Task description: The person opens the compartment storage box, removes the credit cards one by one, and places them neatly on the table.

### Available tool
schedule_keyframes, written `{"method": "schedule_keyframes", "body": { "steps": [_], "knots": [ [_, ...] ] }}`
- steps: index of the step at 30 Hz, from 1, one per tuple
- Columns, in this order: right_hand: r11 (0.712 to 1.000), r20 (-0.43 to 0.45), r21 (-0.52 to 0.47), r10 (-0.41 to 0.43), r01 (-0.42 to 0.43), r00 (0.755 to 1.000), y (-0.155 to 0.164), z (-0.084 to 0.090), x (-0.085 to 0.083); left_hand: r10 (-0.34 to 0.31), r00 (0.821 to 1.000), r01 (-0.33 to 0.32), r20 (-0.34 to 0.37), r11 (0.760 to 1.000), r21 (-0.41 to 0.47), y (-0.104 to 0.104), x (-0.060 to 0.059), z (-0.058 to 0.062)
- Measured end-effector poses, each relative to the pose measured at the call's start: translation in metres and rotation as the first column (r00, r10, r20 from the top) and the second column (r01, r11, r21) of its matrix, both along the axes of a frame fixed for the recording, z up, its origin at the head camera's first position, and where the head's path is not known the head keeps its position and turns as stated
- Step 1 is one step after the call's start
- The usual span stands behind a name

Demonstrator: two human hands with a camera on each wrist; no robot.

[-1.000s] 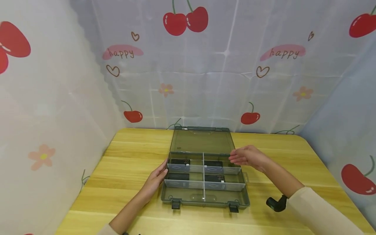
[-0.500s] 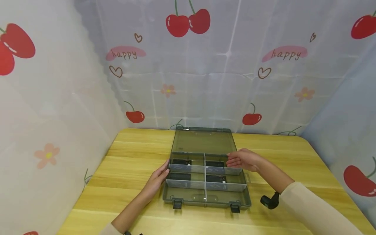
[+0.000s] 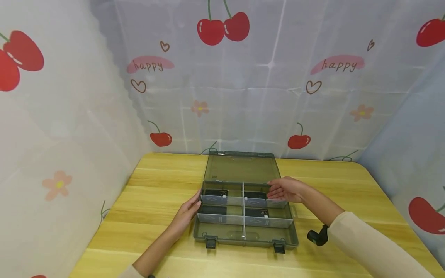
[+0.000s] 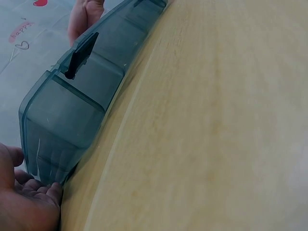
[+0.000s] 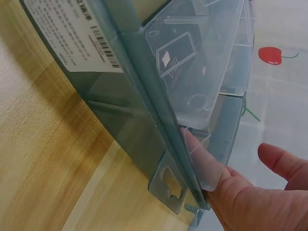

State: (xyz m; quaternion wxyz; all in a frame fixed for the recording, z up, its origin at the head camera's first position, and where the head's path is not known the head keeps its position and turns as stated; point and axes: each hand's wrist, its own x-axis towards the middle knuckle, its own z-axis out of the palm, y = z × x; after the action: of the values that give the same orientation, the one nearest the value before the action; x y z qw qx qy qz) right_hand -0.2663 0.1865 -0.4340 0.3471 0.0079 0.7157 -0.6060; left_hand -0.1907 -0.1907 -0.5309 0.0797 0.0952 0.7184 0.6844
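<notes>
Open grey box [image 3: 245, 208] at worktop [image 3: 156, 193] middle, lid flat toward far edge, black cards [image 3: 256, 212] in divided compartments. Left hand [image 3: 187, 210] flat against box's left wall, fingers straight. Right hand [image 3: 285, 190] over the right rear compartment, fingers relaxed, touching the rim there. Black wrist camera [image 3: 316, 236] near right edge.
</notes>
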Motion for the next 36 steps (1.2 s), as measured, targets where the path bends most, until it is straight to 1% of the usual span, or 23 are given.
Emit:
{"method": "schedule_keyframes", "body": {
  "steps": [3,9,13,21,29,36],
  "knots": [
    [1.0,0.004,-0.004,0.002,-0.002,1.0,0.0,-0.002,-0.001,0.005,1.0,-0.005,0.006,1.0,-0.004,0.0,0.002,0.0],
    [1.0,-0.006,-0.02,-0.012,0.012,1.0,0.0,-0.004,-0.001,0.013,1.0,-0.013,-0.008,1.0,0.0,0.001,0.001,0.0],
    [0.999,-0.014,-0.02,-0.048,0.047,0.999,0.0,-0.003,0.0,0.002,1.0,-0.002,-0.014,1.0,0.002,0.001,0.0,0.0],
    [0.985,-0.039,-0.051,-0.166,0.164,0.985,-0.007,-0.003,0.003,0.012,1.0,-0.012,0.005,1.0,-0.003,0.001,0.001,0.005],
    [0.983,-0.139,-0.011,-0.182,0.182,0.973,-0.011,-0.003,0.007,0.009,1.0,-0.009,-0.006,1.0,-0.001,0.0,-0.001,0.004],
    [0.976,-0.183,0.011,-0.213,0.218,0.96,-0.014,-0.009,0.008,0.011,1.0,-0.011,-0.005,1.0,0.0,0.0,0.0,0.001]
  ]
}}
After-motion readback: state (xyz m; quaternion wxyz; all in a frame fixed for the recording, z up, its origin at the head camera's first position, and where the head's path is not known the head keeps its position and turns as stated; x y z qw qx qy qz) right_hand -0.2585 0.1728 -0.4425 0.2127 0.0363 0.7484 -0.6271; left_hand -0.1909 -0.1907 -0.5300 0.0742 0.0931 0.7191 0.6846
